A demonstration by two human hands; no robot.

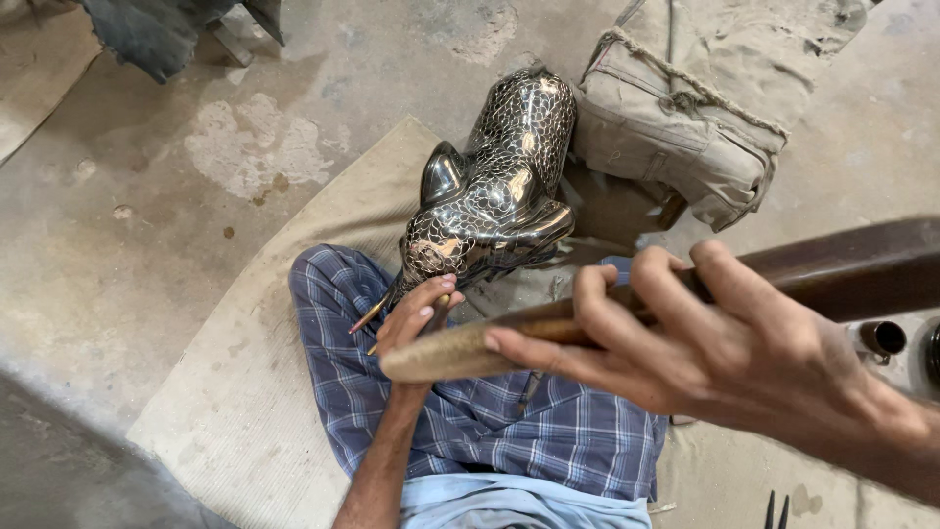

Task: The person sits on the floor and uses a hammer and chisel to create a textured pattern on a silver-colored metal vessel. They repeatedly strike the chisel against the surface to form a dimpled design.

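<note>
Right hand [725,343] fingers grip a wooden stick [607,318]; left hand [416,318] fingers pinch a chisel [377,313] against the metal figure [499,186].

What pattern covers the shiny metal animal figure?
Fine fish-scale engraving over dark, polished metal figure, shown in the head view.

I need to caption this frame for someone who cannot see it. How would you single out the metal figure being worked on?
Start at the beige mat on the concrete floor. At its upper end, just above the checked-cloth lap, stands the metal figure, leaning against a tan canvas bag. It alone is shiny, dark and covered in fine scale-like engraving.
</note>
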